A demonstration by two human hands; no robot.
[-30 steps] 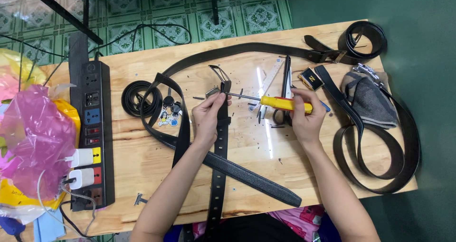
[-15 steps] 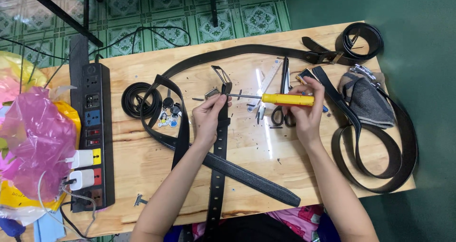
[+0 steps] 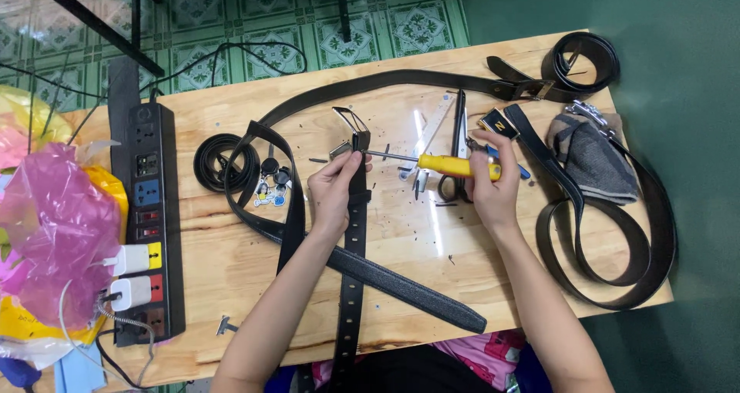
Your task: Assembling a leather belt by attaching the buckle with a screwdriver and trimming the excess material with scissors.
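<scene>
Barely anything shifted since a moment ago, maybe the right hand (image 3: 493, 193) nudged the yellow-handled screwdriver (image 3: 455, 165) a bit. It's clamped on the handle, tip aimed left at the silver metal buckle (image 3: 351, 135). Left hand (image 3: 333, 189) pinches the black punched leather belt (image 3: 354, 239) mid-counter (image 3: 231, 262), near a black power strip (image 3: 146, 223).

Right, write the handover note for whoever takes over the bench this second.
Left hand: grips the black belt just below its metal buckle, holding it upright off the wooden table.
Right hand: holds the yellow-handled screwdriver level, tip at the buckle end.
Nearby: scissors, other belts, grey cloth, power strip.
Done: can't tell.
Left: buckle fastening appears under way.
</scene>
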